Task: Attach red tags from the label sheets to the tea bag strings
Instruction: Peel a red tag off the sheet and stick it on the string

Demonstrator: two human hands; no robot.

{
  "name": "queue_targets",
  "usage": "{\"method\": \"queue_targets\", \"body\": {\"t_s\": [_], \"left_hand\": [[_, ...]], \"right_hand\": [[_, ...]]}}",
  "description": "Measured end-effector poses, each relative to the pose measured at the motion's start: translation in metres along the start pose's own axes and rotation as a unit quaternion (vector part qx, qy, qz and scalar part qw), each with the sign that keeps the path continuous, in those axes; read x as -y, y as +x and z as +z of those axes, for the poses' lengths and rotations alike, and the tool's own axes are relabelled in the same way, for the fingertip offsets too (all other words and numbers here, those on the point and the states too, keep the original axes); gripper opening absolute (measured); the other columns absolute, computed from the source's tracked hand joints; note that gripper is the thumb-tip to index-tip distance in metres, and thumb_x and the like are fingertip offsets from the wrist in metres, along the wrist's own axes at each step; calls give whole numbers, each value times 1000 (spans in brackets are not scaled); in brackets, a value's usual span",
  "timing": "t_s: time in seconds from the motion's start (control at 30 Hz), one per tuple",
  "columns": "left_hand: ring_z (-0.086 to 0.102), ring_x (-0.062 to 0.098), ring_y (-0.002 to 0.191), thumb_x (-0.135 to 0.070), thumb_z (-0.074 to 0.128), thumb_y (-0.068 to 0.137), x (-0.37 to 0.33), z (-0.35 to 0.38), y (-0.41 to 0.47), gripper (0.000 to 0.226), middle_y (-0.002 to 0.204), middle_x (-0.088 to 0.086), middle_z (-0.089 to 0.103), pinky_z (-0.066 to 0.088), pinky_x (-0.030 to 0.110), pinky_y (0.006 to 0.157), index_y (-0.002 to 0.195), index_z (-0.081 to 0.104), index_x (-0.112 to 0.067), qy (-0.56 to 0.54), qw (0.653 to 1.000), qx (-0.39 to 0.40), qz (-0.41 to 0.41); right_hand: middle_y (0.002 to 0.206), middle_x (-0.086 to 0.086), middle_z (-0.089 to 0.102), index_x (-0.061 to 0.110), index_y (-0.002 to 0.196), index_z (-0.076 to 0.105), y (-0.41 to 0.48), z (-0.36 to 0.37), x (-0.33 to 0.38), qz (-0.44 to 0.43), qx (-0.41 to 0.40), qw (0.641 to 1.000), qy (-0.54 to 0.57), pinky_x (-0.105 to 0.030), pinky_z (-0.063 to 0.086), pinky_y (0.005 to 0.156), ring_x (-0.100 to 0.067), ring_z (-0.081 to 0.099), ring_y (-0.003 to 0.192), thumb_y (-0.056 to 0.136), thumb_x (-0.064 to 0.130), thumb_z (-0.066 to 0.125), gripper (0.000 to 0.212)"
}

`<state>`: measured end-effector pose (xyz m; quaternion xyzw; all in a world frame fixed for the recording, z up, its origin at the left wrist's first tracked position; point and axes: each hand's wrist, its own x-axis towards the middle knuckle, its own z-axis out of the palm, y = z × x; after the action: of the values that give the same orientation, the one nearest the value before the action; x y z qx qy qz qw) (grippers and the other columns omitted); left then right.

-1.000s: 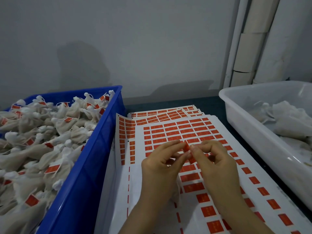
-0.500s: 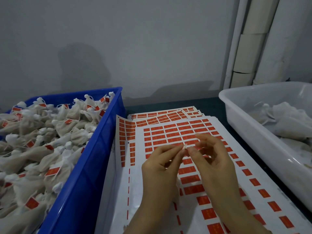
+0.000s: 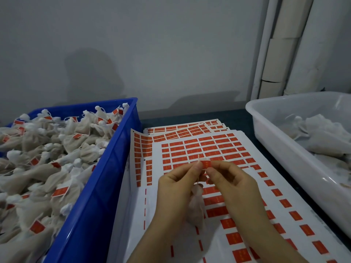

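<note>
Both hands meet above the label sheets (image 3: 199, 149), white sheets printed with rows of red tags. My left hand (image 3: 178, 188) pinches a thin tea bag string (image 3: 198, 158) that sticks up past its fingertips. A white tea bag (image 3: 195, 205) hangs below, between my palms. My right hand (image 3: 229, 183) pinches a red tag (image 3: 206, 164) right beside the string, touching it. The tag's far edge shows white.
A blue crate (image 3: 106, 186) on the left is heaped with tagged tea bags (image 3: 47, 160). A white tub (image 3: 284, 149) on the right holds untagged tea bags (image 3: 319, 130). More label sheets (image 3: 182, 130) fan out behind. A grey wall stands close behind the dark table.
The red tag, folded small between the fingertips a second ago, now shows flat and red beside the string. Both hands stayed at about the same spot above the sheets.
</note>
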<state>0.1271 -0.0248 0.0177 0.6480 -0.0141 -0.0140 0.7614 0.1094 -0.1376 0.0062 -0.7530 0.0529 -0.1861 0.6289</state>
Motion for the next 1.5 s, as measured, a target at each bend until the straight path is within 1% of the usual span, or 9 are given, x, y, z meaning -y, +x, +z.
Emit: {"method": "queue_targets", "body": {"t_s": [0.27,0.47,0.8,0.97,1.03,1.2,1.33,1.4,1.5], "left_hand": [[70,8,85,-43,65,65,3,1,1,17,86,-10,74,53,26,76,77,75,-39,-10,1000,-7,-1],[69,4,84,-44,63,65,3,1,1,14,84,-13,74,52,25,75,74,74,-44,-12,1000,-9,5],[70,6,82,-48,62,64,4,3,1,15,82,-12,73,51,18,69,75,73,-45,12,1000,-13,25],[70,8,87,-45,65,63,4,2,2,18,87,-13,74,54,27,76,79,73,-45,4,1000,-16,18],[70,11,88,-43,66,63,4,1,4,19,88,-11,74,53,29,76,79,73,-41,-14,1000,-18,12],[70,8,84,-43,65,62,5,-1,5,18,85,-11,74,52,26,71,77,74,-39,-16,999,-24,19],[70,6,84,-45,63,64,7,-1,5,22,85,-14,73,55,23,71,78,73,-31,21,998,-26,45],[68,0,83,-42,62,70,8,-1,5,20,84,-20,71,53,14,64,82,70,-29,54,996,-34,67],[66,-1,85,-24,58,89,12,-2,7,7,83,-24,68,49,6,60,84,63,-26,101,990,-47,89]], "right_hand": [[73,42,59,41,80,59,-1,-1,1,-11,-5,1000,11,4,39,53,19,56,79,64,51,56,19],[68,48,54,43,77,56,-2,1,0,-19,11,1000,11,6,35,52,30,49,75,62,48,58,15],[70,42,58,40,75,58,-2,0,-1,-28,-6,1000,-6,4,37,53,20,55,78,66,49,53,14],[68,33,63,38,76,59,-3,0,-1,-29,-10,1000,-1,3,38,54,18,57,78,67,49,52,15],[70,35,62,38,75,58,-3,0,-1,-27,-14,1000,1,3,39,54,18,57,78,66,49,52,16],[72,41,58,39,76,58,-3,0,-1,-23,-2,1000,-2,4,38,54,19,55,81,65,49,52,16],[72,38,60,37,77,58,-3,0,-1,-26,2,1000,3,4,38,55,18,55,80,65,48,53,17],[72,39,60,36,78,59,-4,1,0,-27,13,1000,5,4,38,55,19,55,79,65,49,52,19],[74,41,58,36,79,58,-5,3,-1,-37,36,999,-2,5,37,56,20,54,81,67,50,50,20]]}}
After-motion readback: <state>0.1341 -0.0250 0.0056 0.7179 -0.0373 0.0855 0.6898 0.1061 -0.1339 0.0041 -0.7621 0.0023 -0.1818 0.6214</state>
